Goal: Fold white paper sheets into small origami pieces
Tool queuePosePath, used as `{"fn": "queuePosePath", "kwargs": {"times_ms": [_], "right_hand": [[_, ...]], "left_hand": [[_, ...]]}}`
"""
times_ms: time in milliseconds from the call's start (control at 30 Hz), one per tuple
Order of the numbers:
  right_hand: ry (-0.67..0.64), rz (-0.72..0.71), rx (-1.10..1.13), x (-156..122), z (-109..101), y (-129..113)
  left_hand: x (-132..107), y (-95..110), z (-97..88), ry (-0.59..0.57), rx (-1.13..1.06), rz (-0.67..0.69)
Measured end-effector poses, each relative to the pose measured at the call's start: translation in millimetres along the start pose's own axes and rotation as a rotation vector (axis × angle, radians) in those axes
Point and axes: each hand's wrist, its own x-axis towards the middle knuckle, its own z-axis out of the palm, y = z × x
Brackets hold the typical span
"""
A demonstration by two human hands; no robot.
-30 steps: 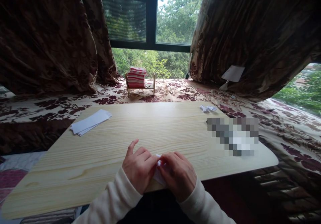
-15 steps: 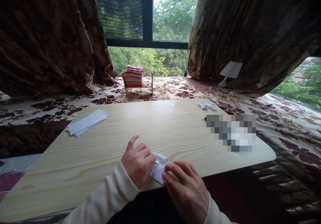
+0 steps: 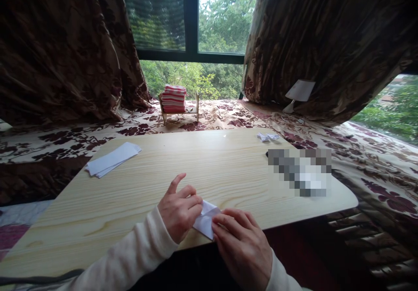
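A small folded piece of white paper (image 3: 206, 222) lies at the near edge of the wooden table (image 3: 146, 195), between my two hands. My left hand (image 3: 181, 210) is closed at the paper's left side, its index finger raised and its other fingers curled. What the left thumb does is hidden. My right hand (image 3: 240, 236) pinches the paper's right corner between thumb and fingers. Creases cross the paper, and part of it is covered by my fingers.
White paper strips (image 3: 112, 159) lie stacked at the table's left. Folded white paper pieces (image 3: 268, 137) sit at the far right edge, behind a pixelated patch (image 3: 300, 172). Beyond stand a small wooden rack (image 3: 180, 113) with red-striped cloths (image 3: 174, 98) and a white lamp (image 3: 298, 91).
My left index finger has shifted slightly right and up, and the left forearm has swung a little. My right hand stays almost still on the paper.
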Motion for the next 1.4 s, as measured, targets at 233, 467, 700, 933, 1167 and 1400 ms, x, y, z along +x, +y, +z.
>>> {"fn": "queuePosePath", "kwargs": {"times_ms": [233, 467, 700, 933, 1167, 1400], "right_hand": [[-0.003, 0.01, 0.015, 0, 0, 0], [-0.029, 0.022, 0.027, -1, -1, 0], [-0.037, 0.022, 0.01, 0, -1, -1], [-0.027, 0.013, 0.009, -1, -2, -3], [-0.037, 0.023, 0.012, -1, 0, -3], [-0.05, 0.007, 0.017, -2, -3, -2]], "left_hand": [[0, -5, 1.1, -0.028, -0.022, 0.048], [-2, -8, -0.2, -0.058, -0.016, 0.087], [-7, -4, -0.3, -0.036, 0.031, 0.076], [-8, -1, -3.8, -0.058, -0.007, 0.025], [-8, 5, -7.2, -0.037, -0.03, -0.022], [-17, 24, 0.2, 0.038, 0.055, -0.22]]}}
